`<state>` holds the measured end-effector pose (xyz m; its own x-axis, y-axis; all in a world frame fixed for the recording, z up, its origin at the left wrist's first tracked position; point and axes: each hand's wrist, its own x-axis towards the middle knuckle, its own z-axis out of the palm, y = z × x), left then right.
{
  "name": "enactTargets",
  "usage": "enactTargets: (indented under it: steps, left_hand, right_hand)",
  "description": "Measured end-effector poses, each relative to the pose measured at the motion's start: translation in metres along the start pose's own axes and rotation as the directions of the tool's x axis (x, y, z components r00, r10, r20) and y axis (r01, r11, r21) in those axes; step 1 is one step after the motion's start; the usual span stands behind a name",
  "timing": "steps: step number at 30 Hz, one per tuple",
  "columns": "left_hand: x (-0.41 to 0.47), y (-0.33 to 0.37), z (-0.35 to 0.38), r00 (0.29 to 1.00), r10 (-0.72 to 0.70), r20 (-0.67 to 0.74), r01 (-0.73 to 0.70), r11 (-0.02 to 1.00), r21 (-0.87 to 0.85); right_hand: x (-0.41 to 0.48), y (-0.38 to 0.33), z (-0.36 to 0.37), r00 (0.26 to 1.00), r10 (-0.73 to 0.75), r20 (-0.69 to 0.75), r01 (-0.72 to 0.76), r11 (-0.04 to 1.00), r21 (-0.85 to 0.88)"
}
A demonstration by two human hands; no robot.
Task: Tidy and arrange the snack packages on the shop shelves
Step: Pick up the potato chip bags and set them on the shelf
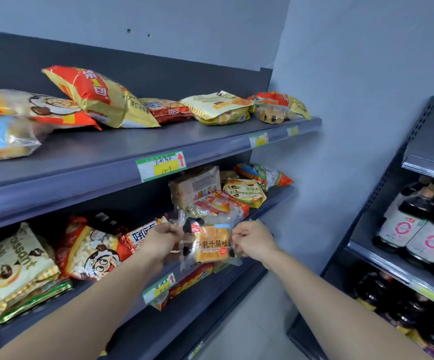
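Head: left hand [162, 239], right hand [252, 241] pinch toast packet [209, 246]; forearms [81, 307] cropped.

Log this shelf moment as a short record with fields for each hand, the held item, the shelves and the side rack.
left hand: pinches the left edge of the bread packet
right hand: pinches its right edge
bread packet: clear wrap, upright, held before the middle shelf
top shelf: snack bags lying flat or tilted
middle shelf: mixed snack bags piled unevenly
side rack: dark bottles in rows
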<state>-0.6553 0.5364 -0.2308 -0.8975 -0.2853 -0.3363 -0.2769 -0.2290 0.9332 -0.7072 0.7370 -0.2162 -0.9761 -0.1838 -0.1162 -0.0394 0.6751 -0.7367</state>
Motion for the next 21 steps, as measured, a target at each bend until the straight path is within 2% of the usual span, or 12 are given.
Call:
enactTargets:
  steps: [8,13,16,19,21]
  left_hand:
    - [0.063,0.015,0.059,1.0,-0.025,-0.01,0.025,0.999,0.021]
    - [0.099,0.019,0.104,0.998,-0.01,-0.056,0.011,1.0,0.016]
    - [0.12,0.017,0.129,0.995,-0.01,-0.103,0.009,1.0,-0.017]
    - [0.138,0.012,0.153,0.986,-0.011,-0.165,0.003,0.999,-0.052]
    - [0.149,0.005,0.167,0.976,0.03,-0.217,-0.021,0.999,0.043]
  right_hand:
    - [0.075,0.027,-0.035,0.992,0.019,-0.125,-0.027,0.997,-0.066]
    - [0.121,0.046,-0.061,0.999,-0.02,-0.037,0.02,1.0,-0.003]
    - [0.151,0.062,-0.08,0.996,-0.077,-0.053,0.075,0.996,-0.04]
    - [0.181,0.077,-0.097,0.996,-0.065,-0.063,0.064,0.998,-0.01]
    - [0.199,0.087,-0.105,0.994,-0.086,-0.07,0.084,0.996,-0.026]
